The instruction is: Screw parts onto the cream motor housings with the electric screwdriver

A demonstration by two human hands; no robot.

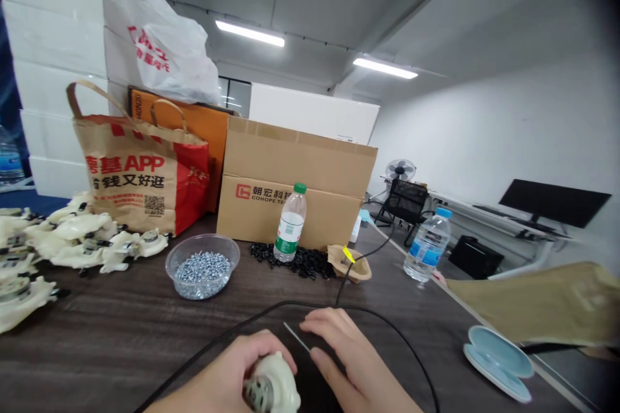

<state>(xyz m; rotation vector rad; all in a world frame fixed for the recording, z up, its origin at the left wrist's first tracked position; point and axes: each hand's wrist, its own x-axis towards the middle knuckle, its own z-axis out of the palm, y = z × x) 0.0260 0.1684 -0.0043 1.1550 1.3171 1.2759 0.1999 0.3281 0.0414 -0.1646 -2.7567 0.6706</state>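
My left hand is closed around a cream plastic housing with a round metal part on its side, low in the middle of the view. To its right, my right hand is curled, thumb and fingers around a screwdriver; its thin metal shaft points up and to the left, while its handle is hidden by the hand. The shaft tip is apart from the housing. Beyond the hands stands a clear plastic bowl of small silver screws.
Several cream housings are heaped at the left. Black small parts lie around a green-capped bottle, beside a cardboard tray. A black cable crosses the table. A blue-capped bottle and open blue case stand right.
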